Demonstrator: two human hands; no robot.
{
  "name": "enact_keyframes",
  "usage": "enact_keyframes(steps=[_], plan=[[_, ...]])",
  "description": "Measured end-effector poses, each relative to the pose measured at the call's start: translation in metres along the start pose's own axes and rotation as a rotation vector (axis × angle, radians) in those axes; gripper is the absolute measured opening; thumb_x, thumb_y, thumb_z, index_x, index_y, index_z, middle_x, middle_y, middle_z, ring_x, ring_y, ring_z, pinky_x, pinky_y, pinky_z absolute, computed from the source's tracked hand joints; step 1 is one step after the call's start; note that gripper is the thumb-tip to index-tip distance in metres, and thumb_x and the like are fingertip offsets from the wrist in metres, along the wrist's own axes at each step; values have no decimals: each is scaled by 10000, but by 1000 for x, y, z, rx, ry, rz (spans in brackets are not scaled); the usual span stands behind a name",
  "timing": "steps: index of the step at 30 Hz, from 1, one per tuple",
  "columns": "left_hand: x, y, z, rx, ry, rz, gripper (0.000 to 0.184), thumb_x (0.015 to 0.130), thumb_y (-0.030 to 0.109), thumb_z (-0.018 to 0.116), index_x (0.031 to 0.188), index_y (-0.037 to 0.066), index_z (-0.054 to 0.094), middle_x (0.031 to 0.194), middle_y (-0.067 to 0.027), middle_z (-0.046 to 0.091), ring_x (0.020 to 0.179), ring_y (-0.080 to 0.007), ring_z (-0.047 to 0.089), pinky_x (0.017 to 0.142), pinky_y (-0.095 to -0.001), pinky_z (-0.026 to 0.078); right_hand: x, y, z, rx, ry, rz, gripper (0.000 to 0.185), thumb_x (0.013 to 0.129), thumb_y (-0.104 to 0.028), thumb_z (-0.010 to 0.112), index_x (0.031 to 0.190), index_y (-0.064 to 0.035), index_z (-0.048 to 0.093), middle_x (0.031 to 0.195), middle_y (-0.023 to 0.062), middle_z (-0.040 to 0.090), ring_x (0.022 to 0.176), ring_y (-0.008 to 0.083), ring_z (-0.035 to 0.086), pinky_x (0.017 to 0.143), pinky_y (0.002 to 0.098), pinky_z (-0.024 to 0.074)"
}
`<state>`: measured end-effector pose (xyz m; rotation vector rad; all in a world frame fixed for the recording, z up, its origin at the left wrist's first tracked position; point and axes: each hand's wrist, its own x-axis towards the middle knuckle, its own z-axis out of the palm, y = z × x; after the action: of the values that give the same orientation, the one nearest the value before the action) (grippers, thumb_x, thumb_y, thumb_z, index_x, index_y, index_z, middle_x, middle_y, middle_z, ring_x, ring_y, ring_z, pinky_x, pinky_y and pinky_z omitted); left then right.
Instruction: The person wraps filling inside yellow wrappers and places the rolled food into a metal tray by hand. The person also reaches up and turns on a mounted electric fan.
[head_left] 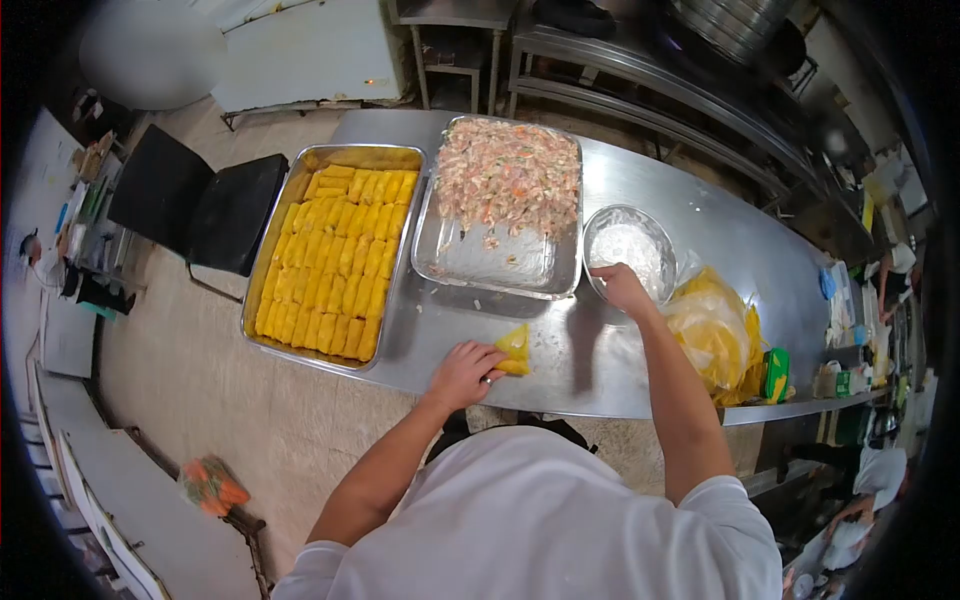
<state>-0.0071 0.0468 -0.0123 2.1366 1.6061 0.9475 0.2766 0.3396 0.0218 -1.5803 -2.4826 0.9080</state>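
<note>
My left hand [465,375], with a ring on one finger, is closed on a yellow spring roll wrapper [514,350] that lies partly rolled on the steel table, its pointed corner facing away from me. My right hand [622,288] is at the near rim of a round metal bowl [657,214] of white paste. One finger stretches over the rim into the bowl; the other fingers are partly hidden. Beyond my hands stands a metal tray [480,268] of pinkish minced filling, heaped at its far end. A deep tray [300,160] at left holds rows of yellow rolls [335,260].
A plastic bag [715,330] of yellow wrappers lies right of the bowl, beside a green packet [776,375]. A black chair [225,205] stands left of the table [690,180]. Steel shelving and a white chest freezer [310,55] are behind. Other people are at far right.
</note>
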Motion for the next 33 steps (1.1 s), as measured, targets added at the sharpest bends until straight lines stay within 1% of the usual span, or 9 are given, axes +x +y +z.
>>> enact_keyframes(steps=[2, 5, 7, 10, 13, 16, 19, 23, 33], plan=[[-3, 0, 2, -8, 20, -31, 328, 944, 262, 754, 1243, 132, 721, 1216, -63, 697, 1126, -295, 639, 994, -448, 504, -31, -2, 3, 413, 139, -3, 480, 882, 44, 483, 1186, -119, 817, 1115, 236, 720, 1043, 417, 672, 952, 436, 545], [-3, 3, -4, 7, -18, -56, 326, 941, 261, 757, 1243, 142, 722, 1207, -63, 695, 1127, -294, 639, 992, -450, 505, -80, -54, 16, 360, 169, -107, 446, 857, 59, 588, 1166, -155, 827, 1057, 217, 716, 1048, 387, 675, 949, 435, 548], [-2, 4, -4, -6, 9, -46, 319, 930, 256, 774, 1220, 129, 733, 1189, -76, 692, 1107, -309, 646, 980, -455, 513, -98, -70, 52, 64, 121, -363, 477, 858, 56, 567, 1230, -133, 797, 1149, 173, 640, 1150, 357, 589, 1003, 429, 495], [-2, 1, -1, -16, 36, -27, 318, 922, 257, 784, 1208, 125, 738, 1177, -83, 691, 1096, -316, 649, 972, -457, 516, -121, -128, 61, -217, -27, -597, 495, 836, 16, 644, 1279, -163, 774, 1197, 147, 611, 1169, 348, 570, 1019, 436, 479], [-2, 2, -1, -25, 34, -22, 324, 917, 261, 788, 1208, 129, 737, 1173, -83, 693, 1099, -316, 647, 975, -458, 513, -113, -127, 70, -495, -35, -698, 542, 803, -17, 702, 1317, -183, 752, 1205, 144, 612, 1175, 361, 569, 1017, 448, 483], [-3, 2, -2, -30, 26, -37, 328, 911, 267, 792, 1202, 129, 734, 1172, -84, 693, 1107, -320, 642, 983, -462, 510, -104, -116, 54, -459, 28, -614, 556, 778, -37, 739, 1324, -141, 736, 1206, 154, 620, 1129, 367, 592, 991, 450, 515], [-2, 2, 0, -34, 26, -51, 320, 912, 262, 791, 1195, 125, 731, 1186, -89, 685, 1123, -327, 632, 993, -465, 506, -120, -104, 63, -162, 88, -549, 472, 809, -38, 738, 1275, -110, 721, 1166, 161, 624, 1093, 373, 609, 960, 460, 532], [5, -2, 3, -36, -29, -87, 290, 940, 252, 750, 1203, 132, 730, 1209, -81, 670, 1154, -319, 613, 1014, -460, 497, -153, -119, 112, 85, 174, -625, 395, 806, -48, 750, 1194, -42, 676, 1142, 150, 649, 1074, 372, 615, 940, 469, 531], [31, -16, -6, -53, -98, -32, 268, 934, 234, 768, 1167, 104, 739, 1179, -125, 645, 1132, -356, 605, 999, -475, 501, -140, -115, 127, -115, 277, -545, 300, 876, -154, 736, 1147, -39, 675, 1177, 145, 650, 1103, 340, 595, 953, 476, 486]])
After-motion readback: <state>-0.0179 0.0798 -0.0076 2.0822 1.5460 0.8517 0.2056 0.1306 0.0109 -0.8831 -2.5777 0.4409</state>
